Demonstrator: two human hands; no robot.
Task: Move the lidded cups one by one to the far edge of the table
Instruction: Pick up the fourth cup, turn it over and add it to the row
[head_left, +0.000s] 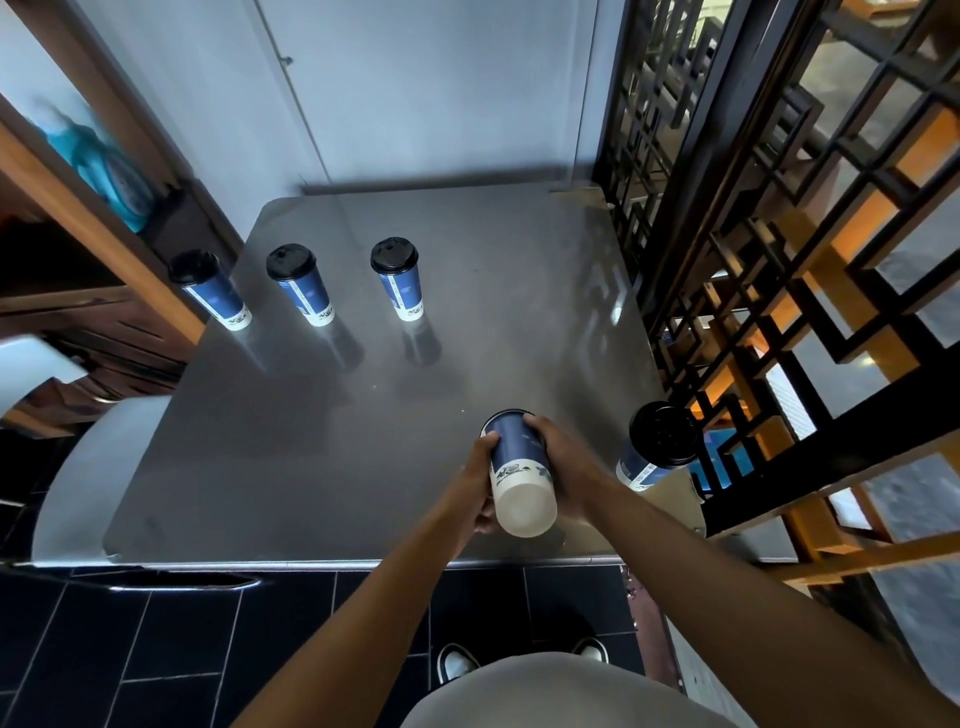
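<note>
Three upright lidded cups (306, 283) line the table's (493, 291) far left — the far right stays open. A fifth cup (657, 447) stands near the right edge, beside a lattice screen (753, 234).

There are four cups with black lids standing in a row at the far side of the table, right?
Not quite. The head view shows three lidded cups in that far row, not four. A fourth lidded cup stands near the right edge, and both hands hold another.

both hands (558, 470) grip a tipped cup (519, 467); four others stand
</note>
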